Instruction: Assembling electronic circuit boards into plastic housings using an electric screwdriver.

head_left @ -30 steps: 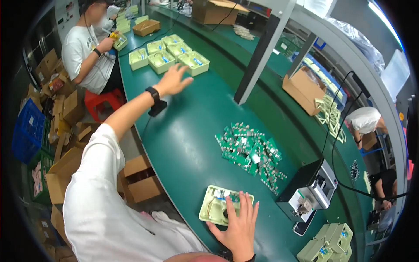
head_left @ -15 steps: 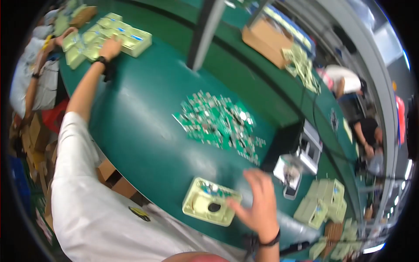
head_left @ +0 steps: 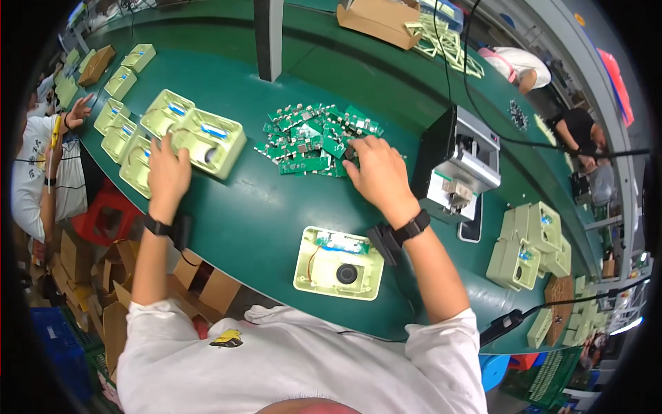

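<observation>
On the green table, my left hand (head_left: 169, 172) grips the near left edge of a pale green plastic housing (head_left: 227, 153) with a blue-wrapped part and wires inside. More such housings (head_left: 162, 110) stand around that hand. My right hand (head_left: 383, 176) is at the right edge of a heap of green circuit boards (head_left: 303, 141), thumb and fingers closing on a board there; the fingers partly hide it. Nearest me lies another open housing (head_left: 303, 279), with a round black speaker (head_left: 346, 274), a circuit board (head_left: 341, 241) and a red wire inside.
A black and silver bench machine (head_left: 462, 162) stands right of the boards, a phone-like device (head_left: 471, 224) beside it. Stacked housings (head_left: 527, 245) are at the far right. A grey post (head_left: 269, 41) rises behind the heap. Another person's hand (head_left: 79, 110) is at the left.
My right hand has moved from beside the near housing up to the circuit boards. My left hand remains at the left housings. The whole view has turned and shifted.
</observation>
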Motion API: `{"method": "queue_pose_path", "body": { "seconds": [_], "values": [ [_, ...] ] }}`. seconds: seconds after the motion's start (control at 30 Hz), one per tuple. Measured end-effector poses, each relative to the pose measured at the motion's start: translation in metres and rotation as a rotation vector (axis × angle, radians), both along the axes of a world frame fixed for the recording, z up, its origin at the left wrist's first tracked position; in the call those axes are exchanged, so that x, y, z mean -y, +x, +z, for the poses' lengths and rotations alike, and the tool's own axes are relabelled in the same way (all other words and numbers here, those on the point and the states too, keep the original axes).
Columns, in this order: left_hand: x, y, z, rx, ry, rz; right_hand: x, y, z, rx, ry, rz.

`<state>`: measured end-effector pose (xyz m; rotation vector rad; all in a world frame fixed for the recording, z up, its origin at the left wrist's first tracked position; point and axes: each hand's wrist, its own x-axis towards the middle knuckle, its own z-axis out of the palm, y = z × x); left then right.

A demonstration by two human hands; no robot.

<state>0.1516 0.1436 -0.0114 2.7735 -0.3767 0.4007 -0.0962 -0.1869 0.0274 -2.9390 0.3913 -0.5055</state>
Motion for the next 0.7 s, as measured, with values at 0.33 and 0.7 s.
{"method": "queue_pose_path", "body": {
  "seconds": [0.33, 0.7],
  "values": [
    [0.004, -0.125, -0.003, -0.052, -0.05, -0.09, -0.023, -0.041, 0.034, 0.105, 0.18, -0.014],
    [0.039, -0.185, 0.061, -0.137, 0.023, -1.046, -0.055, -0.199, 0.008, -0.098, 0.467, -0.394]
  ]
}}
